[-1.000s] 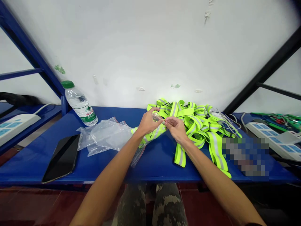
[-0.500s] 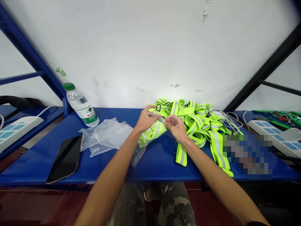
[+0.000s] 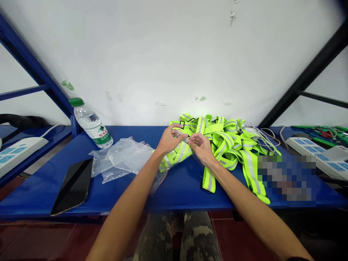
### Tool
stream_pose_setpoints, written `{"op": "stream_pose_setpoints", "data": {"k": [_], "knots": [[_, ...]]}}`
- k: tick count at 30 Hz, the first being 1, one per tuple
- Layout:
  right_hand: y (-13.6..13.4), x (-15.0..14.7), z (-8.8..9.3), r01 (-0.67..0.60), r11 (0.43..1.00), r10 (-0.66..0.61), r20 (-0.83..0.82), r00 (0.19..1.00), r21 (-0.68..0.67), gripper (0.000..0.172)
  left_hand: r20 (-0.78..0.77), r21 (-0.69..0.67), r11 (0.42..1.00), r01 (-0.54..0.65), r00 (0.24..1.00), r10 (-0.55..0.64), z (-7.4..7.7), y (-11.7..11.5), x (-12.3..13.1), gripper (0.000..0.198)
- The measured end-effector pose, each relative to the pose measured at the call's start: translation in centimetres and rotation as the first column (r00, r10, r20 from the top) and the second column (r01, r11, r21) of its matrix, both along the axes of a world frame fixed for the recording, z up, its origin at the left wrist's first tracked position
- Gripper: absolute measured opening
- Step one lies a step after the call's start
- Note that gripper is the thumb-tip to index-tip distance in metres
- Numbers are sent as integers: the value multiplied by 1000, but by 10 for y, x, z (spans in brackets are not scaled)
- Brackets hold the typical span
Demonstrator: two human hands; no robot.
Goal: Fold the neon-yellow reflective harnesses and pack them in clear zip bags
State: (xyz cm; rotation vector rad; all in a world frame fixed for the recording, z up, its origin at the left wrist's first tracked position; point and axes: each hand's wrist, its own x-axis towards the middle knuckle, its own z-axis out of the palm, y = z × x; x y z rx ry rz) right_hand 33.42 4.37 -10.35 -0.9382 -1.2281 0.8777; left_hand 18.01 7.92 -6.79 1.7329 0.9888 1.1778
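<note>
Along a pale wall (image 3: 152, 54) marked with scuffs and peeled patches runs a blue table (image 3: 187, 188), set above a dark red tiled floor (image 3: 62, 239). Slanting metal bars, blue at left and black at right, flank it. A heap of yellow-green straps (image 3: 224, 139) with grey stripes sprawls over the table's right half, one end trailing toward the near edge. At left lie flat clear bags (image 3: 125, 156), a dark phone (image 3: 73, 185) and, behind them, a green-capped water bottle (image 3: 94, 125).

Between the flat bags and the heap, just above the table, is a filled bag (image 3: 176, 156), its strap folded inside. The left hand (image 3: 171, 139) is half curled, thumb and fingers gripping the upper part of this bag; the right hand (image 3: 201, 148) is nearly closed, thumb and fingertips pinching its edge.

Compared with half a second ago, both hands keep to the same part of the bag, and the knees below have come closer together. The heap, phone and bottle lie as they did.
</note>
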Motion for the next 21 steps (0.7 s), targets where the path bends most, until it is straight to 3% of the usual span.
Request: {"op": "stream_pose_setpoints", "data": {"k": [4,11,14,17,19,21], "knots": [[1,2,-2,-10,996,4,-61,998,-88,35,147,-26,997,-72,986,75,-3,4,0,34],[-1,2,0,-65,971,30,-152,988,-228,45,194,-37,999,22,981,-15,-2,3,4,44],[-2,1,3,-67,970,27,-171,985,-234,47,103,11,1000,25,994,-26,-2,1,2,46],[-1,3,3,-56,975,13,-195,981,-215,46,-117,83,995,-63,990,72,2,-2,-3,41],[0,5,4,-46,981,8,-192,981,-190,44,-319,146,984,-103,937,146,7,-5,-8,35],[0,9,6,-33,985,4,-170,985,-167,42,-458,177,982,-65,878,140,11,-7,-11,44]]}}
